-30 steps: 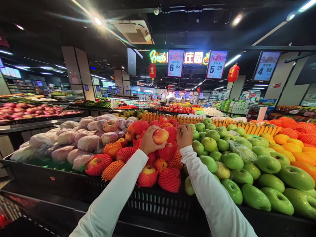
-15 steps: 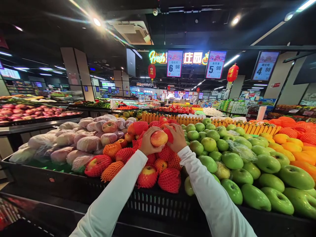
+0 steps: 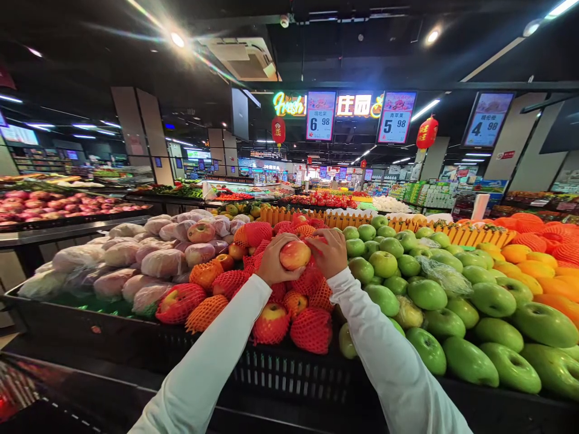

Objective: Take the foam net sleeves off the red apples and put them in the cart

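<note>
A bare red-and-yellow apple (image 3: 295, 255) is held up over the fruit display, with my left hand (image 3: 274, 263) wrapped round its left side and underside. Close against the apple's right edge is my right hand (image 3: 331, 252), its fingers bent and drawn together. What those fingertips pinch, if anything, I cannot make out. Below both hands lie apples in red and orange foam nets, among them a red-netted apple (image 3: 270, 323) and a netted one at the front (image 3: 311, 330).
Plastic-wrapped fruit (image 3: 163, 263) is piled on the left, green apples (image 3: 426, 294) on the right, oranges (image 3: 538, 269) farther right. A black crate wall (image 3: 289, 377) runs along the front. A low wooden fence (image 3: 284, 216) stands behind. Price screens (image 3: 321, 117) hang overhead.
The apple and my left hand have shifted slightly right. My right hand has moved a little right and its fingers have drawn in; the red patch between it and the apple is less visible.
</note>
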Available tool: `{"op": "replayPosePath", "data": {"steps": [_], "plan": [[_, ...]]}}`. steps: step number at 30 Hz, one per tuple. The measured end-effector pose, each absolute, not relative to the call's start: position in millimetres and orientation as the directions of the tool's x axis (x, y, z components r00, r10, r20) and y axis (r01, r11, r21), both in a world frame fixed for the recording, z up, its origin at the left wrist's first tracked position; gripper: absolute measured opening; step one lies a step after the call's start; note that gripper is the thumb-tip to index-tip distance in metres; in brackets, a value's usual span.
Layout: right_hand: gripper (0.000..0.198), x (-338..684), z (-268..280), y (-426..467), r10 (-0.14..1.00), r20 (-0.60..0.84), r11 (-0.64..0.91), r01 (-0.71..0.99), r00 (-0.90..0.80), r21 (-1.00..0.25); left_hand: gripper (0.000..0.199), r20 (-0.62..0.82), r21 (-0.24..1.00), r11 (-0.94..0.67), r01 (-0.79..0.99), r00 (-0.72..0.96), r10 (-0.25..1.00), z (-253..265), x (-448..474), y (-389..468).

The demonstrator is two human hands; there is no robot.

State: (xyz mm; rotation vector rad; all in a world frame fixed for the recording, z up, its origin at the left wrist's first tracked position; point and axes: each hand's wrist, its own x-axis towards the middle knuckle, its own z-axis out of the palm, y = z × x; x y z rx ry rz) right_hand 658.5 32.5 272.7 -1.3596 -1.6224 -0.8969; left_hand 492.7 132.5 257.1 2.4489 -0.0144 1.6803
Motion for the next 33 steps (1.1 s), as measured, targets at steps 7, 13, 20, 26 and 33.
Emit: {"op": "replayPosePath", "data": {"steps": [7, 13, 20, 26, 33], "plan": [[0.021, 658.6, 276.7, 30.3, 0.444, 0.883, 0.194, 0.979, -0.148, 0.066, 0.052, 0.916, 0.136, -0.986, -0.094, 0.392, 0.089, 257.4, 493.2, 131.7], [0.022, 658.2, 275.1, 32.0, 0.523, 0.842, 0.181, 0.982, -0.134, 0.044, 0.054, 0.913, 0.173, -0.982, -0.075, 0.386, 0.131, 257.4, 492.2, 132.0], [0.021, 661.3, 276.3, 30.3, 0.486, 0.857, 0.184, 0.979, -0.173, 0.093, 0.052, 0.911, 0.154, -0.987, -0.045, 0.394, 0.124, 255.1, 495.1, 133.7], [0.020, 663.1, 276.1, 34.5, 0.609, 0.784, 0.240, 0.970, -0.122, -0.036, 0.054, 0.903, 0.199, -0.980, -0.027, 0.392, 0.173, 255.7, 494.2, 133.7], [0.025, 663.3, 270.0, 40.9, 0.700, 0.714, 0.094, 0.988, 0.020, -0.120, 0.055, 0.918, 0.176, -0.984, -0.021, 0.364, 0.156, 255.0, 495.0, 133.7]]}}
